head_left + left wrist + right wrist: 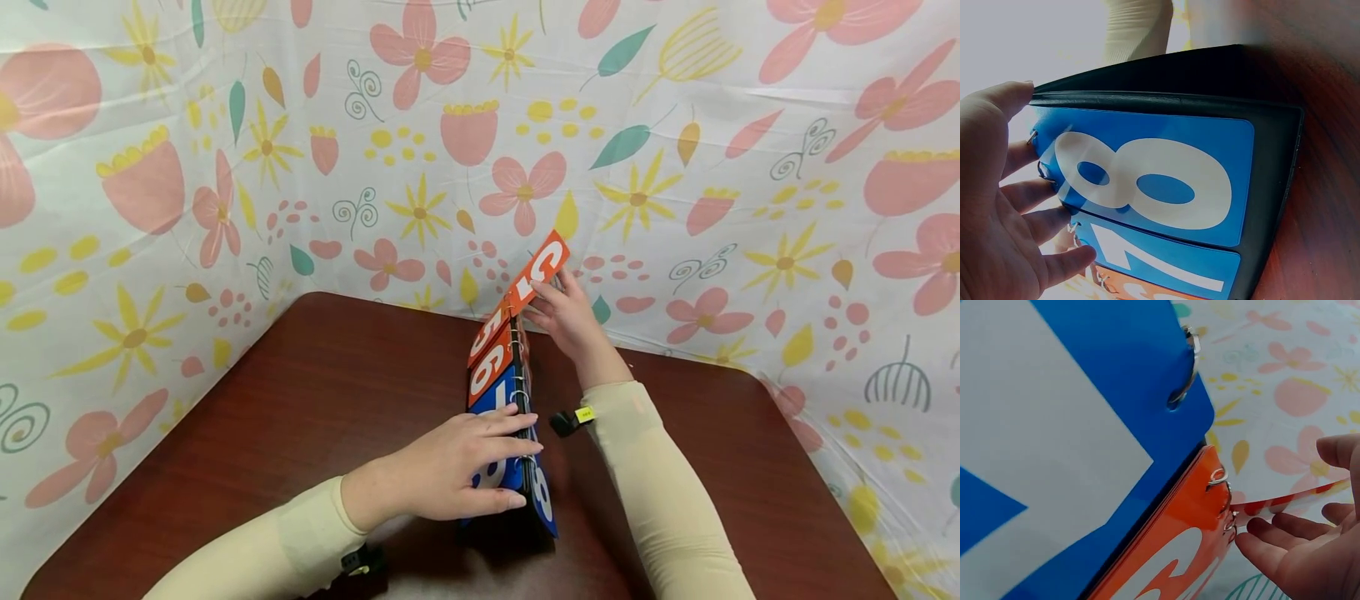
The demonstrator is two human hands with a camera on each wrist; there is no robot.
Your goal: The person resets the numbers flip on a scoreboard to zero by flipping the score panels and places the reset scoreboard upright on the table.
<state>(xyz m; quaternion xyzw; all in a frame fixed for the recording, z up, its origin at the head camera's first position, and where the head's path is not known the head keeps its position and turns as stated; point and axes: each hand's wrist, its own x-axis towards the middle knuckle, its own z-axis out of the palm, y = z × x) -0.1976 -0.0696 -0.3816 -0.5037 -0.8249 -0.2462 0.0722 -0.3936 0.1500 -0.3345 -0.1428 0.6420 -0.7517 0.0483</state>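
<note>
A flip scoreboard [522, 433] with blue and orange number cards on metal rings stands like a tent on the table. My left hand [457, 467] rests across its top ridge at the near end, fingers straight. In the left wrist view the thumb lies at the ridge's end beside a blue 8 card [1147, 181], the fingers along the rings. At the far end, one orange number card [542, 265] is raised off the ridge. My right hand [567, 321] is at this card's right edge, its fingers extended; in the right wrist view thumb and fingers lie on either side of it.
The dark reddish-brown table [322, 383] extends around the scoreboard. Behind and beside it hangs a white cloth [660, 275] printed with flowers and leaves. A black wrist strap device [570, 421] with a yellow label sits by the right sleeve.
</note>
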